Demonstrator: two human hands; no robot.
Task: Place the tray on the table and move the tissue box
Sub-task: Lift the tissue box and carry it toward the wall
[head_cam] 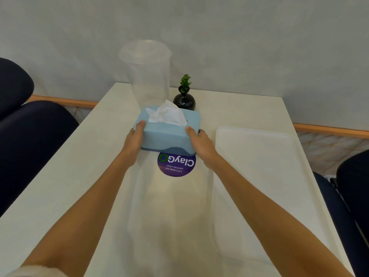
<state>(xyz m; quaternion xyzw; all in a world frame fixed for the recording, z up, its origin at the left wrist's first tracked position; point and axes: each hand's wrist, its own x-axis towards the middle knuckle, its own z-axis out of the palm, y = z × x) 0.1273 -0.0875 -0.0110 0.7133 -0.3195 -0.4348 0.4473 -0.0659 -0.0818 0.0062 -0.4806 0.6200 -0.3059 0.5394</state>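
A light blue tissue box (165, 136) with a white tissue sticking out of its top sits in the middle of the white table (79, 166). My left hand (134, 142) grips its left end and my right hand (199, 143) grips its right end. The box's near edge covers part of a round purple sticker (176, 166). A white tray (257, 186) lies flat on the table to the right of the box, apart from my right hand.
A small black vase with a green plant (184, 98) stands just behind the box. A tall clear plastic cup-like shape (147, 76) appears behind the box on the left. Dark blue chairs (30, 136) flank the table on both sides. A grey wall runs behind.
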